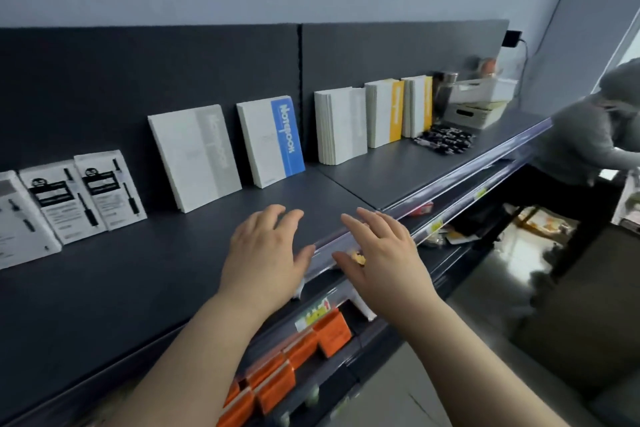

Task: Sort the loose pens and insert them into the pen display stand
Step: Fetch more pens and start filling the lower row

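Both hands hover side by side at the front edge of the dark top shelf [156, 288], palms down. The left hand [266, 253] is above the shelf surface, its thumb reaching the clear price rail [467, 177] along the edge. The right hand [381, 253] is just beside it, past the edge and above the rail. Each grip is wide, fingers spread and relaxed, holding nothing. Whether either palm touches the shelf cannot be told.

The loose pens [443, 140] lie in a dark heap far along the same shelf to the right, well apart from both hands, just beside the last of the notebooks. Behind them stand 2 white baskets [474, 100], one on the other, with a metal flask [445, 87] next to them.

Leaning on the back panel, from left to right: white pen packs [79, 198], a grey notebook [194, 156], a blue-banded notebook [273, 142], a white stack [341, 125] and 2 yellow-banded stacks [386, 113].

On the lower shelf, below the forearms, sit orange boxes [311, 347]. At the far right another person [581, 142] in grey bends forward
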